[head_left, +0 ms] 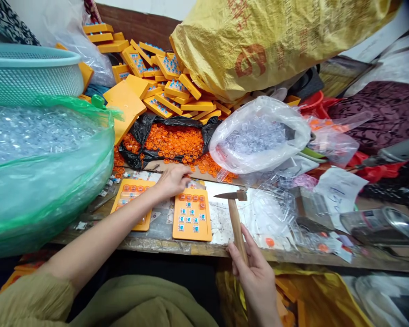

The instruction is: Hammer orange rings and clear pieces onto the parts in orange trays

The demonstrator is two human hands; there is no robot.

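My right hand is wrapped round the wooden handle of a hammer, its dark pointed head raised over the white patch of the bench. My left hand reaches across to the far edge of an orange tray, fingers curled together; whatever they may hold is hidden. This tray has several small clear pieces with blue centres, and orange rings along its top row and upper right. Partly behind my left forearm lies a second orange tray, also with orange rings. Loose orange rings fill a black bag just beyond my left hand.
A green bag of clear pieces bulges at the left, below a light blue basket. Behind are piled orange trays and a large yellow sack. A white bag, a metal block and a jar stand right.
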